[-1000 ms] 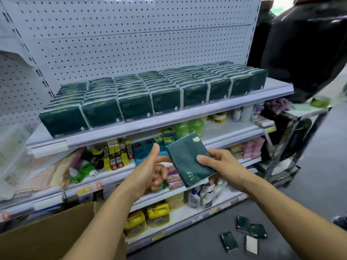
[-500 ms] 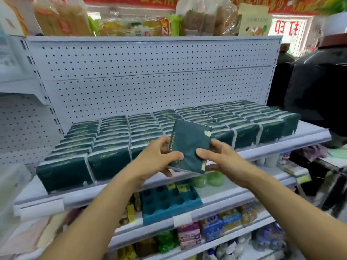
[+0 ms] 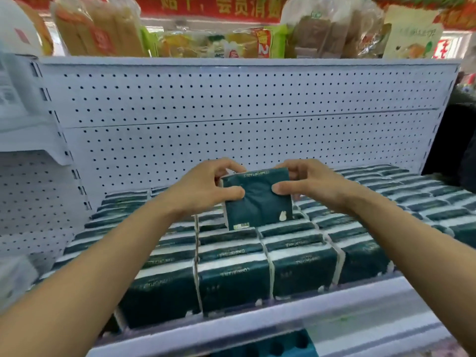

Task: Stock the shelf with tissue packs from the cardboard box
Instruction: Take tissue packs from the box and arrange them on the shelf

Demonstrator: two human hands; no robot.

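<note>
fingers of the left hand [image 3: 206, 188] and right hand [image 3: 313, 184] curled behind the held tissue pack [image 3: 257, 199], out of sight. lower edge of that pack hidden among the rows of packs [image 3: 231, 279]. far rows smeared by blur, print unreadable. red banner [image 3: 206, 6] and bagged goods [image 3: 103, 29] cut off by the top edge. blue tray [image 3: 283, 347] cut off below the shelf [image 3: 334, 320].

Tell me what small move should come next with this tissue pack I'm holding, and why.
Probably lower the tissue pack straight down into the rows of packs beneath it. Both the left hand and right hand pinch it upright, its bottom edge already meeting the rows on the shelf.
</note>
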